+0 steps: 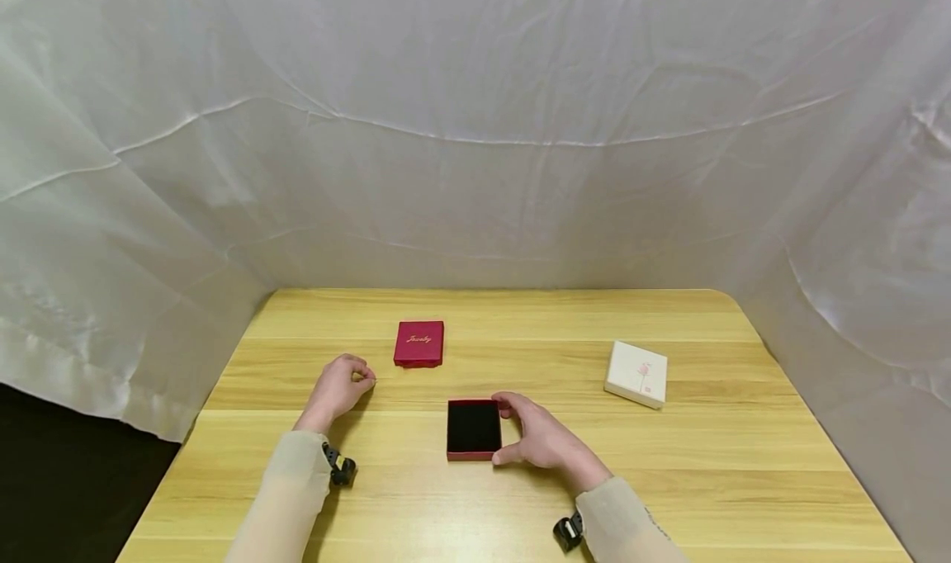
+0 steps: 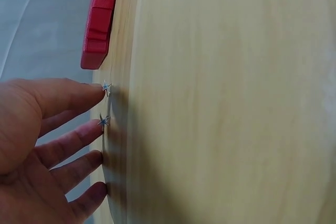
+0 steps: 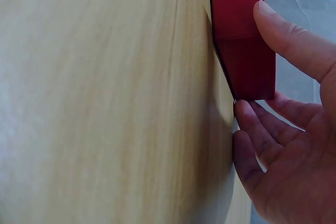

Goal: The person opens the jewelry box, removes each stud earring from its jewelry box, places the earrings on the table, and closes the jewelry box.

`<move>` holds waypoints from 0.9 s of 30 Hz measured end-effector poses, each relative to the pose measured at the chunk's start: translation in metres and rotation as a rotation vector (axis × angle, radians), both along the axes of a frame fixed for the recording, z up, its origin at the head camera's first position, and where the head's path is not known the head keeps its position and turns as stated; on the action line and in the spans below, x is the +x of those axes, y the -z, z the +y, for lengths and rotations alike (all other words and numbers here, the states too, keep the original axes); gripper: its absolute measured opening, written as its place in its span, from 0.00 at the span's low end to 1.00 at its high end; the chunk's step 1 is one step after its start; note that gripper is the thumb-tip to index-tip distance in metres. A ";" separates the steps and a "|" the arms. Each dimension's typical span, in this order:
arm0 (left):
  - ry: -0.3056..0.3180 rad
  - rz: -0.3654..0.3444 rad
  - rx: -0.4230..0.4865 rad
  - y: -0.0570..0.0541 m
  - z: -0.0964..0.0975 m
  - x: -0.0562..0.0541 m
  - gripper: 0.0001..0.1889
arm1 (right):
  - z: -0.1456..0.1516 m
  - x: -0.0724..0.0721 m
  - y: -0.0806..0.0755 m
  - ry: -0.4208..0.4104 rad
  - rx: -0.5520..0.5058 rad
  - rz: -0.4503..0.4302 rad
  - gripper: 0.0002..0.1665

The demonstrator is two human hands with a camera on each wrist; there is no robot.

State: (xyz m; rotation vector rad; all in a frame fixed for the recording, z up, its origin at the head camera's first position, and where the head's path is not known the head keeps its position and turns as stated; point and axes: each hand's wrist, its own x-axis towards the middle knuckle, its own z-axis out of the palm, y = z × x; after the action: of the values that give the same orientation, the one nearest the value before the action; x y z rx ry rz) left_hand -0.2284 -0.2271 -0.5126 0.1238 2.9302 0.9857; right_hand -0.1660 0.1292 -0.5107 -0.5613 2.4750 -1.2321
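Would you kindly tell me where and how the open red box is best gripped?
Probably by its near and far outer walls, coming from the right: the open red box lies flat, those walls straight and parallel, the black lining facing up, and the right hand is at its right side.

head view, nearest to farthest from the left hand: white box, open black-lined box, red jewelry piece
From the left hand:
1. Red jewelry piece, to its right and farther back
2. Open black-lined box, middle, by the right hand
3. White box, far right
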 end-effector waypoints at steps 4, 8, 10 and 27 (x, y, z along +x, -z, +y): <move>0.016 -0.011 0.011 0.000 -0.002 -0.001 0.05 | 0.000 0.000 0.000 0.000 -0.003 -0.001 0.53; 0.001 -0.042 0.061 -0.002 -0.004 -0.002 0.09 | 0.000 -0.001 0.001 0.003 -0.007 -0.006 0.53; -0.012 -0.063 0.084 -0.004 -0.006 -0.002 0.11 | 0.000 -0.001 0.001 0.005 -0.009 -0.008 0.53; 0.007 -0.005 0.032 -0.002 -0.004 0.000 0.04 | -0.001 0.000 -0.001 0.012 0.003 -0.016 0.53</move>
State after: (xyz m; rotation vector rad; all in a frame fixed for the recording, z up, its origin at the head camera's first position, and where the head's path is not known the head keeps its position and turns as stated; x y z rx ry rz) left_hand -0.2288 -0.2308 -0.5108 0.1319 2.9086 1.0301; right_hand -0.1657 0.1282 -0.5099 -0.5349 2.4699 -1.2328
